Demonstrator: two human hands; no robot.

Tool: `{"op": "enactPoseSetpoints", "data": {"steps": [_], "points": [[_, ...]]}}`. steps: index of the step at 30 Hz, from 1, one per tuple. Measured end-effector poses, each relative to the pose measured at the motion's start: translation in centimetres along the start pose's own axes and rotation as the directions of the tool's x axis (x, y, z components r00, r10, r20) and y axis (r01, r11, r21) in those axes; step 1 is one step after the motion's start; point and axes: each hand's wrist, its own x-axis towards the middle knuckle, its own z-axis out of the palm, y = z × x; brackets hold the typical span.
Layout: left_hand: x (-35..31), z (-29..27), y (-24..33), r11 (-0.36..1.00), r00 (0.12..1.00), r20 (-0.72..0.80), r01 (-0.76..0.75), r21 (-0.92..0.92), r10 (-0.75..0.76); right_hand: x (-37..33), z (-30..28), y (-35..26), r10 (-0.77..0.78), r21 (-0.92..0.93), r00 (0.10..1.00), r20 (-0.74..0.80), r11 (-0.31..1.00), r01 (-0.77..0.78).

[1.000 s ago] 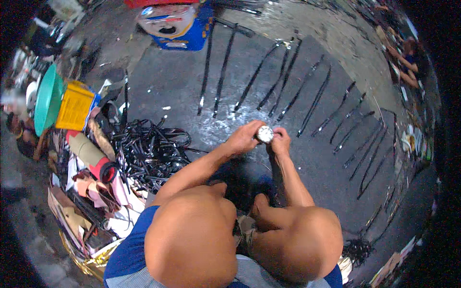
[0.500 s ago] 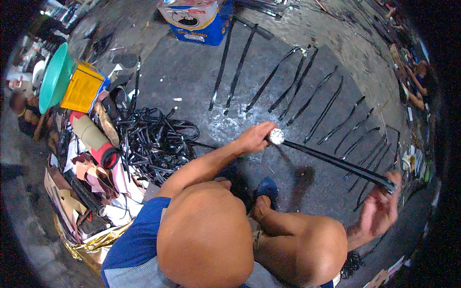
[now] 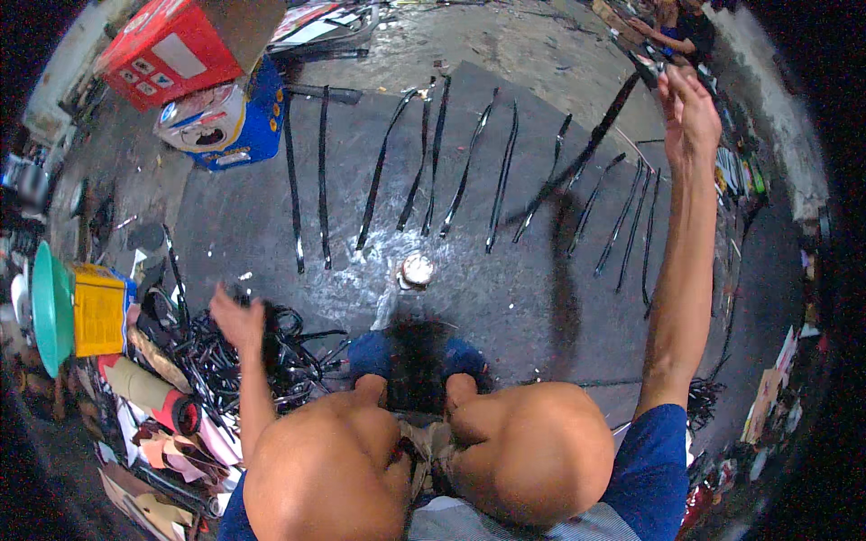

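Note:
A long black strip [image 3: 591,149] hangs from the raised fingers of my right hand [image 3: 693,117] at the far right, slanting down to the left over the dark board. My right fingers pinch its upper end. My left hand [image 3: 239,317] hovers by the tangled pile of black strips [image 3: 289,356] at the left, fingers apart and somewhat blurred, with nothing visible in it. A small round pot [image 3: 417,269] with a white top stands on the board between the hands. Several black strips [image 3: 370,189] lie side by side in a row on the board.
A blue box [image 3: 257,117] and an open red carton [image 3: 167,59] stand at the back left. A green basin [image 3: 52,307], a yellow box [image 3: 99,311], a rolled sheet [image 3: 144,383] and scraps lie at the left. Another person [image 3: 686,32] sits at the far right.
My right hand has swung up and away with the strip. My left hand has left the white-topped pot and moved left to the tangled pile. The view has shifted.

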Motion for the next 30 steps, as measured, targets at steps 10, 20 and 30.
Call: {"op": "enactPoseSetpoints", "data": {"steps": [10,20,30], "points": [[-1.1,0.2,-12.8,0.993,0.991,0.101,0.093,-0.071,-0.085,-5.4,-2.2,15.3,-0.139,-0.470,0.942,-0.304,0.883,-0.022],[1.4,-4.2,-18.7,0.886,0.840,-0.416,0.152,-0.437,-0.349,-23.7,-3.6,31.8,0.621,-0.082,0.642,-0.450,0.687,-0.722],[1.4,-14.9,-16.6,0.844,0.955,-0.227,0.040,-0.535,-0.189,-29.3,-3.9,30.5,0.570,-0.429,0.801,-0.180,0.688,-0.586]]}}
